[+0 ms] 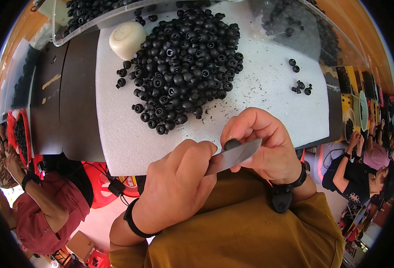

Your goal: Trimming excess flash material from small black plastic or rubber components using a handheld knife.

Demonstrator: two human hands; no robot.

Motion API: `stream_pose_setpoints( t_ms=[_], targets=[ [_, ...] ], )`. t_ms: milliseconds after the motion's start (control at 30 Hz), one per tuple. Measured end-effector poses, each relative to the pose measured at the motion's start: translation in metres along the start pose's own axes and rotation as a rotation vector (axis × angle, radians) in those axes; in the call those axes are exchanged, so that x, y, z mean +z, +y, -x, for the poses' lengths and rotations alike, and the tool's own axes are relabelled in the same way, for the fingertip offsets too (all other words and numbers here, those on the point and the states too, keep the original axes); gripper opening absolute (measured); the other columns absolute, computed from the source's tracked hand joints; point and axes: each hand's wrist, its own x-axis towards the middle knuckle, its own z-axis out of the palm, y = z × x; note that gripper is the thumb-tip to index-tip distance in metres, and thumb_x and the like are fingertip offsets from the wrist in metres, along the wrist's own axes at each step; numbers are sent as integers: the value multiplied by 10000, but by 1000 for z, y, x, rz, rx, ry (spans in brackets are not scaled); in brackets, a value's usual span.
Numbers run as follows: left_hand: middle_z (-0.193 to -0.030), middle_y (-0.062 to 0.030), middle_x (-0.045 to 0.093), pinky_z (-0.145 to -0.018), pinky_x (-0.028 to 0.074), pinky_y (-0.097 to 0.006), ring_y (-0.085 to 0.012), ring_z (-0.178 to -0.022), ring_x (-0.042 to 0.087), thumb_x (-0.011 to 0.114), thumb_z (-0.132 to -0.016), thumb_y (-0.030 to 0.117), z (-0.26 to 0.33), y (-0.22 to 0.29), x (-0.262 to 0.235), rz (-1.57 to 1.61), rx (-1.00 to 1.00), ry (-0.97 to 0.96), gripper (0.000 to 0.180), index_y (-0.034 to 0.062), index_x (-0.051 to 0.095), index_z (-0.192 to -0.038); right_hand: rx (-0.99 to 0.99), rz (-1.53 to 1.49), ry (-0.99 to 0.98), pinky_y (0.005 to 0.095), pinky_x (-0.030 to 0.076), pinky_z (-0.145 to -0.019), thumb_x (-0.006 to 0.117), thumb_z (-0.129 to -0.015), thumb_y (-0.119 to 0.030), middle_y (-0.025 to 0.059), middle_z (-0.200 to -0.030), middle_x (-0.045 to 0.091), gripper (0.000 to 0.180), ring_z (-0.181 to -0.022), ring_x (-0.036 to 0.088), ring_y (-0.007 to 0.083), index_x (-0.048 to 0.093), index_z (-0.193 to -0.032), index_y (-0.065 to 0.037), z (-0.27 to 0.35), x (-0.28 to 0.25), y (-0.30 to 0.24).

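My left hand (174, 176) is closed round a knife, its handle hidden in the fist. The flat metal blade (236, 156) slants up to the right. In a pinch, my right hand (270, 145) holds a small round black part (231, 144) just behind the blade; whether the edge touches it I cannot tell. Beyond both hands, a heap of round black parts with holes (183, 67) covers much of a white foam sheet (116, 120). Fine black crumbs (210, 114) lie scattered beside the heap.
A cream rounded object (127, 39) rests against the heap's left side. Clear plastic bins with black parts stand at the far left (69, 33) and far right (344, 42). Several loose parts (300, 87) lie at right. People sit at both sides, one in a maroon shirt (49, 214).
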Motion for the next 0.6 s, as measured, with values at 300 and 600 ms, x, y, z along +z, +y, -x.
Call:
stream_pose_setpoints(
  t_ms=[300, 600],
  targets=[
    [-752, -121, 521, -474, 452, -382, -306, -580, 558, 652, -703, -25, 0, 1, 3, -12, 34, 21, 339, 14, 494, -1000, 4, 0, 75, 235, 500, -667, 733, -761, -54, 142, -954, 570, 328, -749, 588, 133, 500, -991, -30, 2, 2, 4],
    [-732, -98, 505, -452, 436, -368, -282, -548, 543, 673, -696, -2, 3, 0, 3, -52, 64, 18, 349, 22, 495, -995, -126, 62, -40, 209, 471, -752, 638, -837, 36, 36, -994, 569, 260, -884, 553, 74, 519, -1065, -7, 1, 0, 8]
  ],
)
